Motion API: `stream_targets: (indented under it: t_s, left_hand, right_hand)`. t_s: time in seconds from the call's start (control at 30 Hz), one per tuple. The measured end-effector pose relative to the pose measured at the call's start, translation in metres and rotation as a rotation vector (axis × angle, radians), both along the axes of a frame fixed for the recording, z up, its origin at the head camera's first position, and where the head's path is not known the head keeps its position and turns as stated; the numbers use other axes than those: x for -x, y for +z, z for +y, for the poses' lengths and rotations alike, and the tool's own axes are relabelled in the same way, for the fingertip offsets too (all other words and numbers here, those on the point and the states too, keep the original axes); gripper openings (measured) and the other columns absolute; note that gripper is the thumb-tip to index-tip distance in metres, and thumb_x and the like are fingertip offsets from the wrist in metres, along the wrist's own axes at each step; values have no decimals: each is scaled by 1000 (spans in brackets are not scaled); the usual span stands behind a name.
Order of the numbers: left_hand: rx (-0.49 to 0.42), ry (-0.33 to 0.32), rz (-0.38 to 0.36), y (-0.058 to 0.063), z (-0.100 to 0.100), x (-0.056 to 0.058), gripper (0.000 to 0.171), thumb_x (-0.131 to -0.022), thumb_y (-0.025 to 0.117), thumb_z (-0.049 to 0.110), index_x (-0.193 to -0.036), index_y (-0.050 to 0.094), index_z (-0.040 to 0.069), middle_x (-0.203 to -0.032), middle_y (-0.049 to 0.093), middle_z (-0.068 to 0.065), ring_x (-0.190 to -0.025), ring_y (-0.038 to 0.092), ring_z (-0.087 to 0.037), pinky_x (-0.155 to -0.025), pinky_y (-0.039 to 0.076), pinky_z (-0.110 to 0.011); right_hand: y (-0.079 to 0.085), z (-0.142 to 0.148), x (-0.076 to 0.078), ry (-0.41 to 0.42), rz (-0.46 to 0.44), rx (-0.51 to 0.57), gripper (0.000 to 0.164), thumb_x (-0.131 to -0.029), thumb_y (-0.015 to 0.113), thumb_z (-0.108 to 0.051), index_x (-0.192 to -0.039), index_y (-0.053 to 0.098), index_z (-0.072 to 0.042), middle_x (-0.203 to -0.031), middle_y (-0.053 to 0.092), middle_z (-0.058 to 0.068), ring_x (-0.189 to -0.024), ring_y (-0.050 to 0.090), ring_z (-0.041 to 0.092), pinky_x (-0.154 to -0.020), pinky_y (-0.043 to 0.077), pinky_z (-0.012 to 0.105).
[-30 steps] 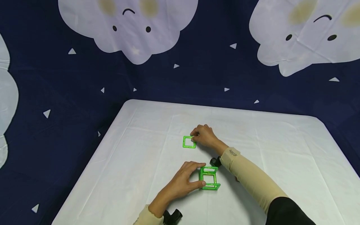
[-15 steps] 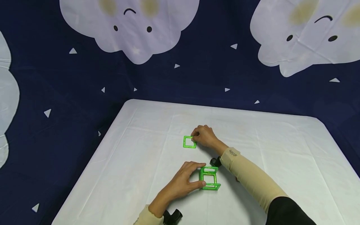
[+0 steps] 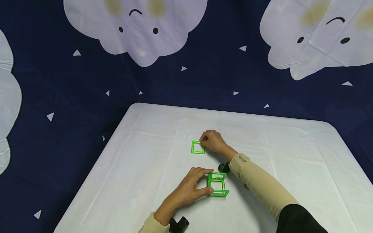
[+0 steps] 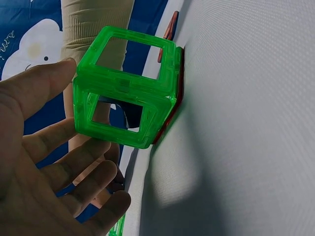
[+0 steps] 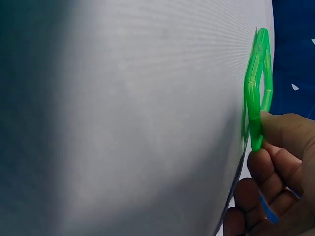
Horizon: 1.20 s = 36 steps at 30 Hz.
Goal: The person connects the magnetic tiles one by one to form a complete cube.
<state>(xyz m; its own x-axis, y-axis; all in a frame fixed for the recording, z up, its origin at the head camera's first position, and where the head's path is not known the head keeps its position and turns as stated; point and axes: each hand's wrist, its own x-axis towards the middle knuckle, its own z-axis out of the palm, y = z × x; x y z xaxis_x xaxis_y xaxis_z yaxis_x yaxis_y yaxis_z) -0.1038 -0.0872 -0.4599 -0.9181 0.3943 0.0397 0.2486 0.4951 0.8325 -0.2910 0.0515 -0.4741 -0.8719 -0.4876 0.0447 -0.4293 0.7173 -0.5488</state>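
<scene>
A green structure (image 3: 218, 184) of square magnetic frames stands on the white table (image 3: 145, 155), near the front. My left hand (image 3: 208, 180) holds its left side between thumb and forefinger. In the left wrist view the thumb (image 4: 42, 91) lies against the green structure (image 4: 125, 93), with the other fingers (image 4: 78, 167) below it. Farther back lies a single green square tile (image 3: 197, 147). My right hand (image 3: 202, 141) pinches its right corner. The right wrist view shows the tile (image 5: 257, 83) edge-on, one end pinched by the fingertips (image 5: 283, 130).
A dark blue backdrop with white clouds hangs behind and left of the table. The table's left edge (image 3: 93, 168) and far edge (image 3: 233, 111) drop off to it. A reddish edge (image 4: 170, 29) shows between the green structure and the cloth.
The single tile has shifted slightly to the right and turned a little under my right hand. My left hand and the structure have stayed put.
</scene>
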Motion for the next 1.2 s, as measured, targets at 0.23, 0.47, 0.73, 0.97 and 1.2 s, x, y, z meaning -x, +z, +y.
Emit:
stream_targets:
  t_s: [0.23,0.47,0.73,0.97,1.2]
  left_hand:
    - [2,0,4,1,0,0,55,-84,70,35,-135,51,22,-129,55,8,-117,45,-11,-103,39,-36]
    - [5,-1,-1,-1,1,0,56,-84,69,37,-135,51,23,-130,54,8,-118,45,-10,-104,39,-36]
    - [6,-4,8,-1,0,0,57,-84,69,39,-136,50,24,-130,54,9,-117,45,-10,-103,39,-35]
    - [6,-5,8,-1,1,-1,57,-84,69,38,-135,50,23,-130,54,9,-118,45,-11,-104,38,-36]
    - [-2,-10,9,-1,1,0,57,-84,69,38,-135,50,23,-131,54,8,-118,45,-12,-104,38,-36]
  right_hand:
    - [0,1,0,20,-4,60,3,-79,71,-13,-82,72,-11,-79,62,1,-75,54,15,-82,42,38]
    - [2,2,-1,3,-13,52,5,-81,67,-11,-82,71,-13,-80,62,2,-77,53,15,-74,42,31]
    - [6,3,-2,23,-24,94,4,-80,67,-12,-83,70,-11,-79,62,3,-72,53,13,-67,43,26]
    - [9,5,-5,36,-32,108,6,-80,64,-11,-83,69,-12,-79,61,2,-70,52,12,-64,42,25]
    - [12,6,-8,31,-70,120,5,-79,65,-13,-83,68,-12,-79,61,2,-70,51,13,-61,42,24]
